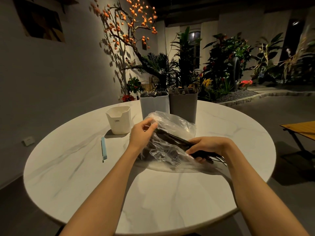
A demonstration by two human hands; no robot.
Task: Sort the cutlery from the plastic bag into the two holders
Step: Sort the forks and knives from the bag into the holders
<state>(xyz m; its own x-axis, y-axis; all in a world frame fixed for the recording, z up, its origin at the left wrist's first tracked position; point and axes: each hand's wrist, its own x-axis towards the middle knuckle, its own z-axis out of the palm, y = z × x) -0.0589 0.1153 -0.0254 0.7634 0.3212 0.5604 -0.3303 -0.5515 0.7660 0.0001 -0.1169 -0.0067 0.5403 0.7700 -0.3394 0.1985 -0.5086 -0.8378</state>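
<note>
A crumpled clear plastic bag (172,126) lies in the middle of the round white table (153,193), with dark cutlery (172,137) showing through it. My left hand (141,133) pinches the bag's upper left edge. My right hand (207,147) grips a bundle of dark cutlery at the bag's right end; the tips stick out to the right. Behind the bag stand two tall holders side by side: a light grey holder (154,103) with forks in it and a dark grey holder (183,104) with pale handles in it.
A small white cup (118,120) marked CRBW stands left of the bag. A light blue pen-like stick (103,150) lies on the table's left part. Plants fill the background, and a wooden folding table (301,129) stands at the right.
</note>
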